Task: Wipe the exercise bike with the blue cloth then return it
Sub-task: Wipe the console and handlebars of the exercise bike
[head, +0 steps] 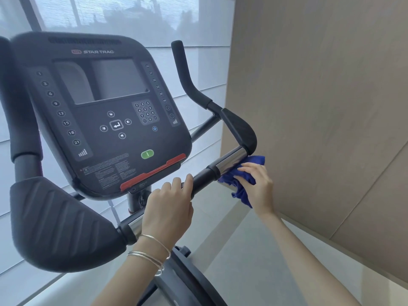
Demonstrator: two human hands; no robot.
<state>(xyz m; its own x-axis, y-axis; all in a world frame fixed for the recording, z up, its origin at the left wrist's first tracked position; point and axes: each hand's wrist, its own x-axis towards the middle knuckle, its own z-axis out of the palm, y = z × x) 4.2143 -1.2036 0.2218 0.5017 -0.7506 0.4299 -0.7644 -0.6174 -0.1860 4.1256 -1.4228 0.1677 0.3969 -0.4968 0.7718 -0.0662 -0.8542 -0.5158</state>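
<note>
Head view only.

- Exercise bike (183, 281) fills the left and centre. Its dark console (106, 111) reads "STAR TRAC", screen blank, with a green button (147, 154) and a red strip (154, 173) near the lower edge.
- Left hand (167, 206): fingers curled over the black section of the handlebar (203, 177), just below the console and grasping it. Thin metal bangles (152, 255) on that wrist.
- Right hand (256, 180): grasping the blue cloth (239, 192), which is bunched under the fingers and palm and pressed against the chrome sleeve (231, 160) of the same bar. That sits just right of the left hand's grip. Loose cloth hangs below the hand and a bit pokes out above it.
- The cloth sits right under the right elbow pad (239, 129); can't tell if they touch. The left elbow pad (59, 224) is large in the foreground, and the right horn grip (185, 74) stands up behind.
- Background: window blind (132, 16) behind the bike, beige wall panel (320, 107) on the right, pale floor (231, 250) below.
</note>
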